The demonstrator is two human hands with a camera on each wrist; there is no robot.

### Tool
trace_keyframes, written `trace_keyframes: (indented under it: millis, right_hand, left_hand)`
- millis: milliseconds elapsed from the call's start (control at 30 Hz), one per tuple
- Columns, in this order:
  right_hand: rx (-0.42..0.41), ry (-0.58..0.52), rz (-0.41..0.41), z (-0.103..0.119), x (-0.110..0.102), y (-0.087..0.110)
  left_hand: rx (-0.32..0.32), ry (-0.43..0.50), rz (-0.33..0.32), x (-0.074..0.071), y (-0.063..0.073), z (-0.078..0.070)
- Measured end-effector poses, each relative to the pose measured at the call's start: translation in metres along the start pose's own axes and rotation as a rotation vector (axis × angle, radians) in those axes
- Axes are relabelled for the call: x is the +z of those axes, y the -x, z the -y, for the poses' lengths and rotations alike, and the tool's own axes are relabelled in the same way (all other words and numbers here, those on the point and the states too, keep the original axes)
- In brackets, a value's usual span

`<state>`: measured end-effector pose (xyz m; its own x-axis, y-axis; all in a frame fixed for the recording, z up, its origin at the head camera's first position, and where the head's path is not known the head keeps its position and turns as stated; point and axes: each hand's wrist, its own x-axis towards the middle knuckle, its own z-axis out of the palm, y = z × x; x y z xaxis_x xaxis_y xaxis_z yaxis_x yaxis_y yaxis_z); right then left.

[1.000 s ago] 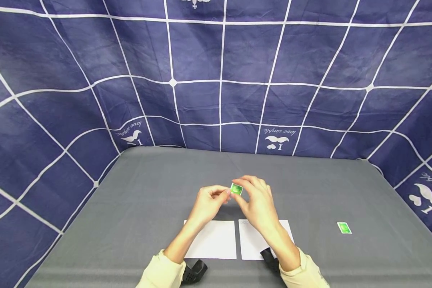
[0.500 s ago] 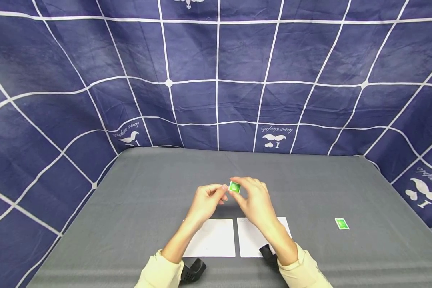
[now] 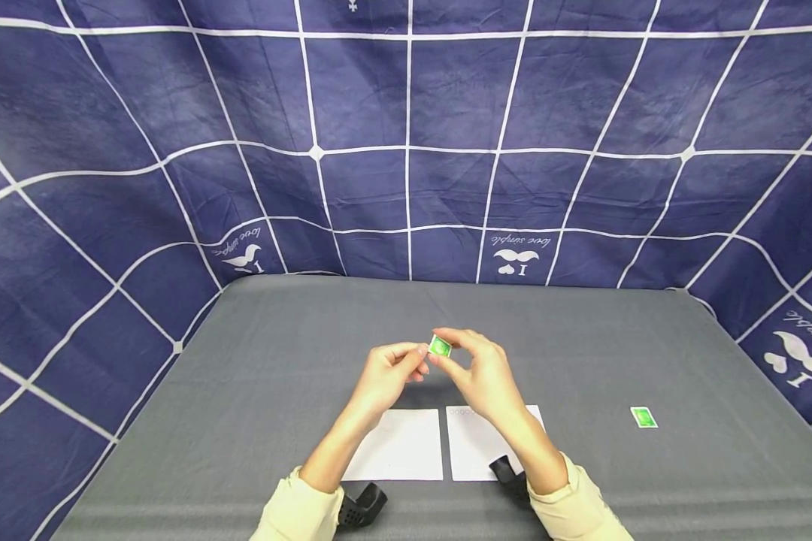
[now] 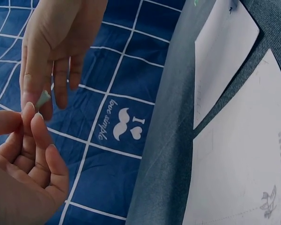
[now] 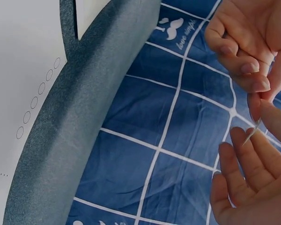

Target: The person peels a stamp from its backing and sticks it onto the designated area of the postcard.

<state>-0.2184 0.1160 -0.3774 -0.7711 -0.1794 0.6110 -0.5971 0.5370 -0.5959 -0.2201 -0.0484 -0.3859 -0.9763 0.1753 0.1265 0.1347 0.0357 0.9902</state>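
Above the table, a small green stamp (image 3: 440,346) with a white border is held between both hands. My left hand (image 3: 387,376) pinches its left corner between thumb and index finger, the other fingers curled. On the other side, my right hand (image 3: 483,376) holds the stamp by opposite edges with thumb and index finger. In the right wrist view the stamp (image 5: 251,133) appears almost edge-on, thin and pale, between the fingertips. From the left wrist, only a pale, bent sliver of the stamp (image 4: 43,99) shows beyond the left fingertips.
Two white paper sheets (image 3: 409,451) lie side by side under the forearms; the right sheet (image 3: 470,451) has a row of printed circles. A second green stamp (image 3: 644,418) lies on the grey table (image 3: 277,361) at right. A blue gridded curtain (image 3: 365,195) hangs behind.
The head view has shifted slightly. Both hands keep their hold on the stamp and have risen a little; the left hand's fingers look more curled than a second ago.
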Motion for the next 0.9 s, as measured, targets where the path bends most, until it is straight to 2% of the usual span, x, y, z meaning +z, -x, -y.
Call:
trace_keyframes:
  millis: [167, 267, 400, 567, 667, 900]
  right_hand:
    - [0.049, -0.058, 0.021, 0.002, -0.001, -0.001]
    - [0.035, -0.049, 0.023, 0.002, -0.001, -0.001]
    - [-0.057, 0.036, 0.000, 0.002, 0.000, 0.001]
    - [-0.144, 0.121, -0.013, 0.003, 0.004, 0.002]
    - [-0.201, 0.161, -0.023, 0.002, 0.006, 0.002]
    - [-0.352, 0.235, -0.142, 0.001, 0.010, 0.003]
  left_hand:
    - [-0.010, 0.023, 0.011, 0.000, 0.001, -0.003]
    - [-0.032, 0.048, 0.034, 0.000, 0.002, -0.005]
    - [-0.062, 0.064, 0.025, 0.001, 0.003, -0.008]
    - [-0.066, 0.068, -0.040, 0.000, 0.002, -0.009]
    - [-0.075, 0.055, -0.053, -0.001, 0.002, -0.009]
    - [-0.108, 0.029, -0.094, -0.003, 0.002, -0.010]
